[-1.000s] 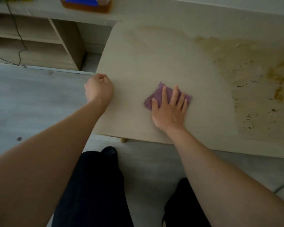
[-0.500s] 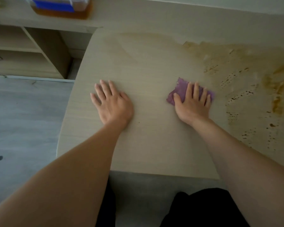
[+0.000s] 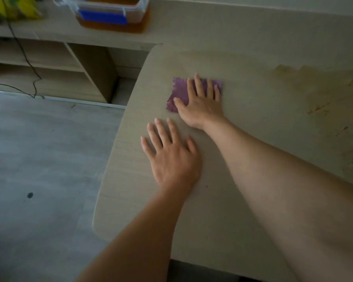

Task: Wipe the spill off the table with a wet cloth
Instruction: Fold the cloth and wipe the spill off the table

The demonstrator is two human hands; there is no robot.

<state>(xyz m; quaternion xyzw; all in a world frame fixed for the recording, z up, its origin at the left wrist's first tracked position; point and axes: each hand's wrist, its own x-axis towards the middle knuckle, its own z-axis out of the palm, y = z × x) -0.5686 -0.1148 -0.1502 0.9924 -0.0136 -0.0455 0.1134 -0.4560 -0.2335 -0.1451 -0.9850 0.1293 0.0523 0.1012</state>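
A purple cloth lies flat on the pale wooden table, toward its far left part. My right hand presses down on the cloth with straight, spread fingers and covers its right half. My left hand rests flat on the bare tabletop just in front of the cloth, palm down, fingers spread. A brownish spill with dark specks stains the table's right side, well apart from the cloth.
A clear plastic box with a blue label and amber contents sits on the shelf unit behind the table. A black cable hangs over the shelves. Grey floor lies to the left of the table's rounded edge.
My right hand has slid the cloth to the left, away from the spill. My left hand went from the table's left edge to lying flat on the tabletop. The view has shifted left.
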